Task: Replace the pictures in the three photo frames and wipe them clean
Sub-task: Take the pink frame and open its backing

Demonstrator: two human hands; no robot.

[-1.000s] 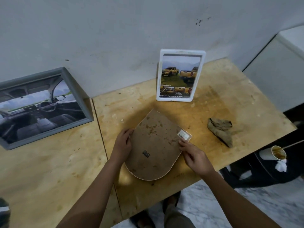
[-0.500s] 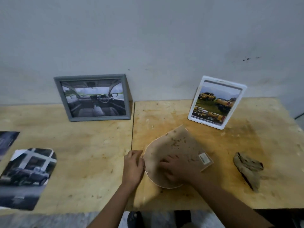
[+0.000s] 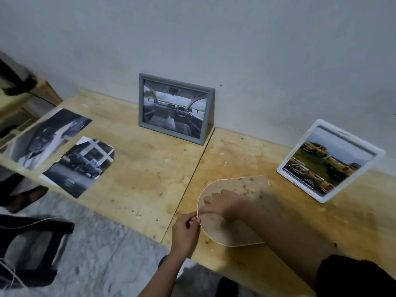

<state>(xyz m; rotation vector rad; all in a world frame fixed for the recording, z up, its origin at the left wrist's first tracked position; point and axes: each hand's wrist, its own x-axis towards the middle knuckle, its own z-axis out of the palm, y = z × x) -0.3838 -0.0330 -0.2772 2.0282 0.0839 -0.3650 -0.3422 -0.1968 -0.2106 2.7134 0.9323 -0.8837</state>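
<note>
The left hand [image 3: 186,230] pinched the curved rim of the arch-shaped brown fibreboard frame back [image 3: 216,232], which lay flat on the pale plywood table [image 3: 139,185]. The right hand [image 3: 221,203] lay on the board just beyond that pinch, fingers straight and pressing down. Beyond the hands stood a grey rectangular photo frame [image 3: 174,108], to their right a white rounded frame [image 3: 327,161], and well to their left lay an arch-cut car print [image 3: 81,166].

Your left hand [image 3: 185,231] and right hand [image 3: 222,203] are bare, and so are both forearms. Your right arm wears a black fabric sleeve [image 3: 353,275] over its upper part only. Your left arm is bare as far as it shows.
</note>
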